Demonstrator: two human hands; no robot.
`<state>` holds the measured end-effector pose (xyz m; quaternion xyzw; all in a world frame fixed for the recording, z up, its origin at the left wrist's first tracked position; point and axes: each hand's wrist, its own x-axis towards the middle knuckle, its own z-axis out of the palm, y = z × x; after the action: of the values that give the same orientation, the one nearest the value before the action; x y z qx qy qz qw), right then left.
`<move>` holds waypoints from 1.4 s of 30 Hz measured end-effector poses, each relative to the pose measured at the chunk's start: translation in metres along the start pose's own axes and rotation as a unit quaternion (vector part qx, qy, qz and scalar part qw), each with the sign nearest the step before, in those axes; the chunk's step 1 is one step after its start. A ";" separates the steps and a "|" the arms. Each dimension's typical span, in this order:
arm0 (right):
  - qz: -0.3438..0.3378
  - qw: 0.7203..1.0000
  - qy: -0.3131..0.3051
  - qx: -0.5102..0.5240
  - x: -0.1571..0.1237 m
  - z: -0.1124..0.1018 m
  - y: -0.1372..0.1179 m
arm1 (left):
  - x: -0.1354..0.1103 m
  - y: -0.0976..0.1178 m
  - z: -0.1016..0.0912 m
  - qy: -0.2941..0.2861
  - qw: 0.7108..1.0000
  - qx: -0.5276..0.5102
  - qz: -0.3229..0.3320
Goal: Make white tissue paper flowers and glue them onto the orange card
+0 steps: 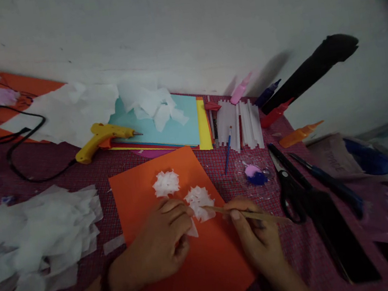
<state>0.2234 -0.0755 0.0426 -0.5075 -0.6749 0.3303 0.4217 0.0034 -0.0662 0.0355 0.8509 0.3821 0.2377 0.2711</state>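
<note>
My right hand (259, 232) is closed around a thin wooden stick (267, 216). The stick's tip meets a fluffy white tissue-paper clump (198, 201) on an orange sheet (193, 279). Over the sheet's left part, my left hand (159, 238) is closed with its fingertips beside the same clump. A small white tissue piece (192, 229) pokes out at those fingertips; the pinch itself is partly hidden. Farther up the sheet sits a second white clump (166, 183), touched by neither hand.
Left lies a tissue-paper pile (38, 237). Behind are a yellow glue gun (103, 137) with a black cord, coloured sheets (184, 127) and glue sticks (250, 123). To the right are a paintbrush (228, 149), paint palette (255, 175), scissors (287, 185), a cutter (331, 184) and paint bottles (277, 113).
</note>
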 end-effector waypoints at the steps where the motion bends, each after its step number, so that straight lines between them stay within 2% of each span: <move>1: 0.002 1.000 -0.001 -0.006 0.001 0.001 0.000 | 0.000 0.000 0.000 -0.002 1.000 0.002 -0.001; 7: 0.006 0.998 0.034 -0.046 0.005 0.004 0.001 | 0.003 0.001 -0.002 -0.020 1.000 0.009 -0.002; 16: 0.025 0.997 0.040 -0.057 0.005 0.005 0.000 | 0.003 0.000 -0.001 -0.013 1.000 0.006 -0.005; 23: 0.030 0.997 0.056 -0.045 0.004 0.004 -0.001 | 0.005 0.003 -0.002 -0.048 0.998 0.027 0.010; 30: 0.009 1.000 0.005 -0.017 0.002 0.004 -0.002 | 0.006 0.004 -0.004 -0.046 0.999 0.024 0.006; 42: 0.036 0.996 0.063 -0.048 0.005 0.006 0.000 | 0.004 0.003 -0.002 -0.047 0.999 0.027 0.010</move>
<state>0.2168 -0.0705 0.0416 -0.5711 -0.6432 0.2796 0.4266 0.0060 -0.0641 0.0399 0.8718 0.3665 0.1904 0.2634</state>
